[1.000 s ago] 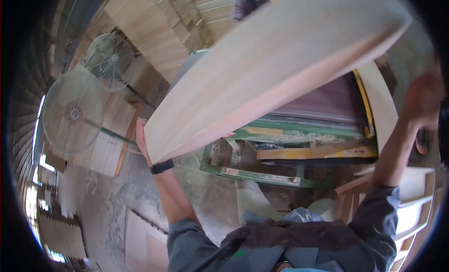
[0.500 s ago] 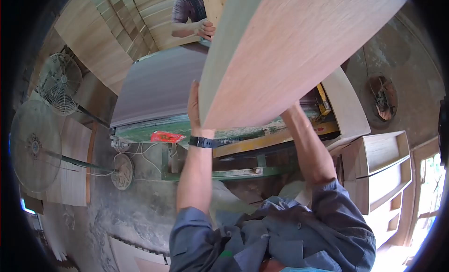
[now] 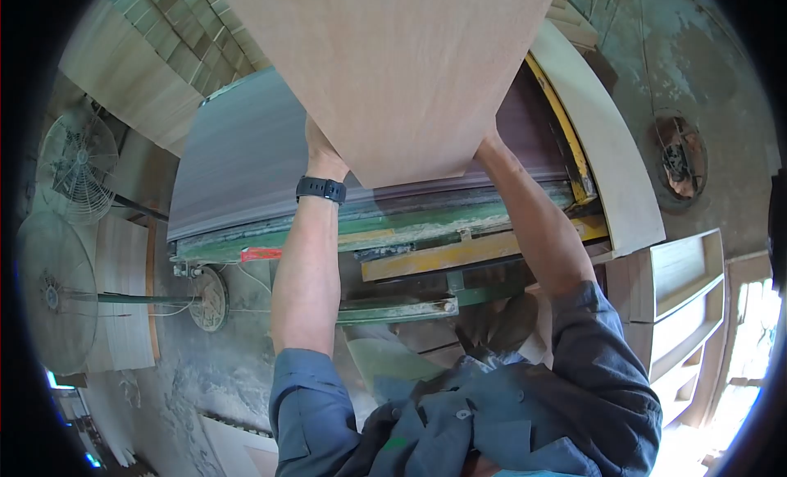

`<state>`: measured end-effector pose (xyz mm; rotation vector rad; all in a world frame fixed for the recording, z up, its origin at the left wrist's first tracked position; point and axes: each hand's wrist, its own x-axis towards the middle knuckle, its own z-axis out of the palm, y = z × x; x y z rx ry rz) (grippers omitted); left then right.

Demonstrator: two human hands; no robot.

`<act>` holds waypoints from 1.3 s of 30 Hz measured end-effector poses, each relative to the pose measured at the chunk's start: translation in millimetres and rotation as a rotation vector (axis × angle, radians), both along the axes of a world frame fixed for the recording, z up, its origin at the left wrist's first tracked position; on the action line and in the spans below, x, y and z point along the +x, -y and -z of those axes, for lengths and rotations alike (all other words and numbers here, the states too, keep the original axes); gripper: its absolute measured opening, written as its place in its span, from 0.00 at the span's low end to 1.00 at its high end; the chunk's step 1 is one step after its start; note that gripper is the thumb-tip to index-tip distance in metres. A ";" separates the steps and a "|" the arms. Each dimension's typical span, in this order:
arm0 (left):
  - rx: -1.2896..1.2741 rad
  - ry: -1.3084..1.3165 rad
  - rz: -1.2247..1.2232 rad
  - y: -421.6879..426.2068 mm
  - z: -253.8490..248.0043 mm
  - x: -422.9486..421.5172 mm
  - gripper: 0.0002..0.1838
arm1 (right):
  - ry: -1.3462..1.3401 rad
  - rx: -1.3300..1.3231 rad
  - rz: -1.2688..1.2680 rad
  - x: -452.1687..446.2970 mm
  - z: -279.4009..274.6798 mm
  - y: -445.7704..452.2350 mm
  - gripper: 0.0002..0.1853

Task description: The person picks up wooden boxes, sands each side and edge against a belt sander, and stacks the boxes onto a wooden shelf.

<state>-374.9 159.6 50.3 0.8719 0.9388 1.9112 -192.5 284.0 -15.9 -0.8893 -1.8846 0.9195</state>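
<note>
A pale wooden box (image 3: 402,83), its broad flat face toward me, is held up between my two hands over the belt sander. My left hand (image 3: 322,147), with a black watch at the wrist, grips its near left edge; the fingers are mostly hidden behind the wood. On the near right side my right hand (image 3: 489,142) holds the same box, its fingers out of sight underneath. Below stretches the grey-purple sanding belt (image 3: 234,157), on a green machine frame (image 3: 320,241). I cannot tell whether the box touches the belt.
A yellow bar (image 3: 566,128) and a pale board (image 3: 602,124) border the belt's right side. Drawers (image 3: 684,284) are stacked at right. Two fans (image 3: 82,157) stand at left. Stacked wooden pieces (image 3: 184,26) lie beyond the belt.
The wooden box has swung left and levelled, its tall side now out of view. Both hands have moved farther over the belt with it. The other person is no longer visible.
</note>
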 end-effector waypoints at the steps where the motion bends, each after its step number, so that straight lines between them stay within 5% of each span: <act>1: -0.007 0.005 0.001 -3.9 3.2 -1.8 0.18 | -0.060 -0.063 0.021 -1.8 5.6 0.4 0.19; 4: -0.033 0.030 0.087 -11.8 8.8 -4.4 0.18 | -0.126 -0.189 0.004 -2.1 12.4 -6.8 0.19; 6: -0.054 0.331 -0.004 -16.4 10.1 5.0 0.17 | -0.134 -0.256 -0.029 -0.8 17.6 -9.4 0.19; 9: -0.020 0.201 -0.002 -21.3 16.5 4.4 0.17 | -0.335 -0.414 -0.053 2.1 12.5 -5.2 0.20; 12: -0.082 0.085 0.009 -22.3 18.8 0.5 0.16 | -0.166 -0.326 -0.024 6.1 18.1 -8.8 0.21; 15: -0.095 0.180 -0.060 -21.1 9.9 5.2 0.16 | -0.456 -0.539 -0.075 2.3 15.5 -4.2 0.21; 21: -0.057 0.150 -0.038 -16.2 16.6 -10.7 0.15 | -0.173 -0.462 -0.055 -7.7 24.5 -9.4 0.21; 24: -0.049 0.200 -0.055 -14.3 14.1 -11.2 0.14 | -0.320 -0.446 -0.093 -11.5 24.0 -4.9 0.23; 25: -0.051 0.216 -0.059 -16.9 19.7 -15.3 0.14 | -0.658 -0.715 -0.184 -13.0 12.1 3.1 0.22; 26: 0.014 0.028 -0.038 -21.3 24.5 -21.8 0.14 | -1.011 -0.980 -0.224 -14.5 0.3 11.2 0.22; 27: 0.047 -0.062 -0.030 -23.8 28.4 -24.4 0.14 | -1.060 -0.997 -0.244 -14.8 -0.7 11.0 0.22; 31: 0.048 -0.557 -0.269 -27.3 25.3 -23.7 0.13 | -0.895 -0.812 -0.291 -17.4 4.3 8.2 0.22; 33: 0.003 0.107 -0.034 -19.1 16.6 -22.1 0.13 | -0.852 -0.761 -0.303 -19.4 5.9 9.1 0.21; 39: 0.033 0.003 0.011 -11.5 27.8 -41.4 0.15 | -0.737 -0.649 -0.307 -35.3 10.6 11.2 0.21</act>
